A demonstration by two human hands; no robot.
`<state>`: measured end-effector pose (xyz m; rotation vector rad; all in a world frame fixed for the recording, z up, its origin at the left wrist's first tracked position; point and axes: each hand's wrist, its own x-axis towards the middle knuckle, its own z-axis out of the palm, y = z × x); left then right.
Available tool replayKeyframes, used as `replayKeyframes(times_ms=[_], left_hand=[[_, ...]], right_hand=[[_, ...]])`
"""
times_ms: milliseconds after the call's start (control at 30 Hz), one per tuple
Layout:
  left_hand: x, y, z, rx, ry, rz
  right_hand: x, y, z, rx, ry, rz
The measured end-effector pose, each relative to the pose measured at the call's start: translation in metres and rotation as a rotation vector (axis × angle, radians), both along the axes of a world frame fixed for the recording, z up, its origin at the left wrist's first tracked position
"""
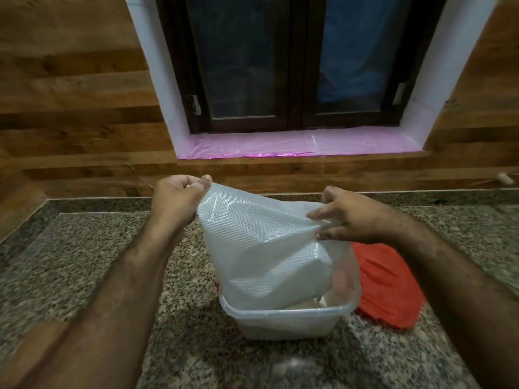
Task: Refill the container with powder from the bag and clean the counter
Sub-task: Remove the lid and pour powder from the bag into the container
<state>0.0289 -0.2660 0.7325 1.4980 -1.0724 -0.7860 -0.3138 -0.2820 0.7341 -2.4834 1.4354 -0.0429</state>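
Observation:
A clear ribbed plastic bag [261,248] hangs upside down, its lower end inside a translucent plastic container [283,322] on the granite counter. My left hand [175,200] pinches the bag's upper left corner. My right hand [354,217] grips the bag's upper right edge. White powder shows in the bag's lower part and in the container. The bag hides most of the container's inside.
A red cloth [390,290] lies on the speckled granite counter [84,262], right of and partly behind the container. A wood-panelled wall and a dark window with a pink-lined sill [300,146] stand behind the counter.

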Motion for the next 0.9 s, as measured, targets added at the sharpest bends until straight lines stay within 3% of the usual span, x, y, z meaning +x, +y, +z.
replayKeyframes(times_ms=[167, 333, 400, 500, 567, 667, 733, 800, 900], left_hand=[[-0.005, -0.005, 0.007, -0.041, -0.043, 0.020], [-0.003, 0.000, 0.004, -0.032, -0.162, 0.029], [-0.003, 0.004, 0.001, 0.007, -0.303, 0.034], [-0.009, 0.015, 0.007, 0.053, -0.698, 0.120], [-0.019, 0.027, 0.014, -0.056, -0.872, 0.095], [-0.034, 0.044, 0.020, -0.212, -1.084, -0.158], [-0.042, 0.049, 0.019, -0.046, -1.272, -0.361], [-0.045, 0.051, 0.015, 0.041, -1.334, -0.394], [-0.044, 0.052, 0.009, -0.082, -1.352, -0.249]], right_hand=[[0.000, 0.008, 0.009, -0.211, -0.157, -0.024], [0.004, 0.011, 0.009, -0.399, -0.152, -0.217], [0.008, 0.013, 0.005, -0.431, -0.154, -0.246], [0.009, 0.014, -0.004, -0.425, -0.213, -0.275], [0.009, 0.015, -0.013, -0.425, -0.242, -0.290], [0.010, 0.017, -0.028, -0.426, -0.306, -0.299], [0.011, 0.018, -0.034, -0.440, -0.364, -0.312], [0.013, 0.018, -0.039, -0.465, -0.385, -0.313], [0.015, 0.020, -0.044, -0.493, -0.430, -0.324]])
